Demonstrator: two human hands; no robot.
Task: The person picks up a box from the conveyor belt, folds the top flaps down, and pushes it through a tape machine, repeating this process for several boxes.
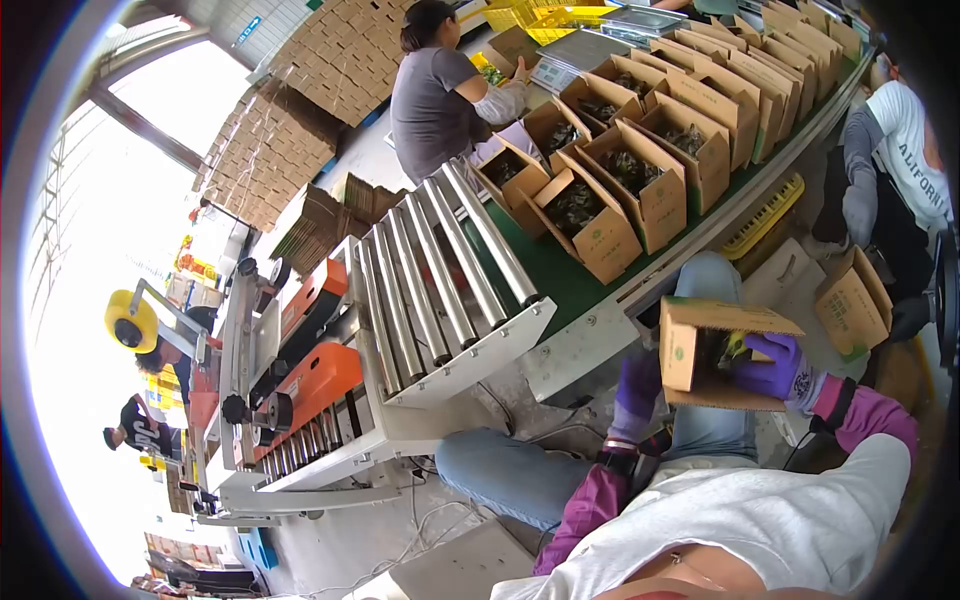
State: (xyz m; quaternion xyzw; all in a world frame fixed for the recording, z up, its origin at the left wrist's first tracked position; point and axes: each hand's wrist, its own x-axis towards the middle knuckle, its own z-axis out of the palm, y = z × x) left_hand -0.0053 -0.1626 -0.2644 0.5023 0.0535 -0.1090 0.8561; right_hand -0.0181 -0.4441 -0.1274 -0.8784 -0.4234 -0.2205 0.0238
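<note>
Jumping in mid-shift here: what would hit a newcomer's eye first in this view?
First, the open cardboard box held over the person's lap, steadied by the purple-gloved left hand while the right hand reaches into its top. Behind it, a crowd of open boxes with dark contents stands on the green conveyor belt. To the left, shiny steel rollers lead toward an orange machine.

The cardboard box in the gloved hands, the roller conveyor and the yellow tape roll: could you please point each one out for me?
cardboard box (682, 345): head view, on its left side panel.
roller conveyor (440, 270): head view, on a middle metal roller.
yellow tape roll (130, 320): head view, on the roll's yellow face.
</note>
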